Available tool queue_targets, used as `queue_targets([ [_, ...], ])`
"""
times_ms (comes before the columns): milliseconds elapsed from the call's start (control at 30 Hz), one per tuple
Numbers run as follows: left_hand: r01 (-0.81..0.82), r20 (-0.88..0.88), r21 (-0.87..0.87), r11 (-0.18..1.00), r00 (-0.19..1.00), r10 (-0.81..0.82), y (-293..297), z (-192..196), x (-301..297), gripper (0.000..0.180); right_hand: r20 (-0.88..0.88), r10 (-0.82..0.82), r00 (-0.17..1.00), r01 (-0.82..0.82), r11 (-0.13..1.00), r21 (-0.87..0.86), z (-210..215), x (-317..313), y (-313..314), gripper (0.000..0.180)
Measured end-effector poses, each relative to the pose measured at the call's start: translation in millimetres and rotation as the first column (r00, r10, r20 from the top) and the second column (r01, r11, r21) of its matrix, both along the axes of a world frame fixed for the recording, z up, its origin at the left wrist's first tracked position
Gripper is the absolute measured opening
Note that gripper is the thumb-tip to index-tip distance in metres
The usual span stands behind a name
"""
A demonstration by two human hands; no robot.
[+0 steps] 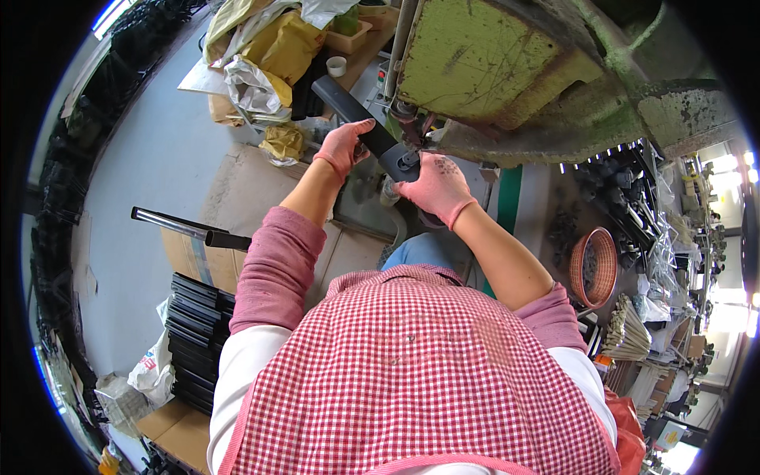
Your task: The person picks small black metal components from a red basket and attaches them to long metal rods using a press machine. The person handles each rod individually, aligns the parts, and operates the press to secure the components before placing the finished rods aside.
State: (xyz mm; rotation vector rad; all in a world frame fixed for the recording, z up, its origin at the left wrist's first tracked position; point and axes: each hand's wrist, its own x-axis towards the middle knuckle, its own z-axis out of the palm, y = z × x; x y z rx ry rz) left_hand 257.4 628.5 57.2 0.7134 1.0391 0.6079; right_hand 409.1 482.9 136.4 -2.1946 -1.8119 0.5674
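A long flat black bar (354,111) slants from upper left down to the middle, its lower end under the tooling of a green machine (475,63). Around the bar's middle closes my left hand (345,147), in a pink glove. At the lower end, beside a round fitting (407,161) on the bar, my right hand (440,188) grips it, also gloved in pink with dark smudges on the back. The fingers of my right hand are partly hidden behind the bar and the palm.
Stacked black bars (194,340) stand at my left, near a shiny tube (170,222) jutting out over cardboard (186,257). A red woven basket (608,269) of small dark parts sits on the right. Yellow and clear bags (273,63) pile up at the upper left, near a white cup (336,66).
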Motion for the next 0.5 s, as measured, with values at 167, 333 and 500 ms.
queue_targets([
  [167,-0.165,0.059,0.181,0.970,0.986,0.156,-11,-12,14,0.022,-0.023,-0.005,1.000,0.002,0.993,-0.115,0,3,3,0.061],
  [333,-0.226,-0.025,0.304,0.926,0.969,0.244,-7,-18,25,0.026,-0.117,-0.078,0.990,0.064,0.991,-0.120,-13,8,-2,0.072],
  [500,-0.268,0.109,0.160,0.950,0.961,0.253,-10,-15,14,0.024,-0.079,-0.030,0.996,0.041,0.988,0.148,-26,13,-9,0.053],
])
